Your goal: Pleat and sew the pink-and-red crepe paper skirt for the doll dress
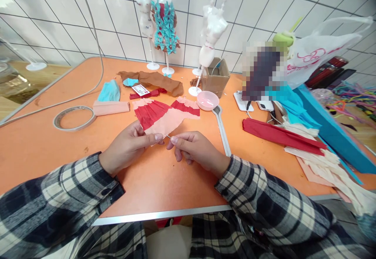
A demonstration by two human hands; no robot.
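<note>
My left hand (127, 146) pinches the lower edge of a pleated red and pink crepe paper piece (160, 116) that fans out over the orange table (44, 149). My right hand (195, 149) is closed in a pinch just right of it, holding a thin needle or pin (168, 136) whose tip meets the paper's corner. Both hands hover low over the table near its front edge. Plaid sleeves cover both forearms.
A tape ring (73, 117), pink paper roll (111, 107), teal paper (109, 91), brown paper strip (152, 79), pink bowl (207, 100) and cardboard box (216, 76) lie behind. Small mannequins (164, 24) stand at the tiled wall. Red and cream paper sheets (282, 135) pile at the right.
</note>
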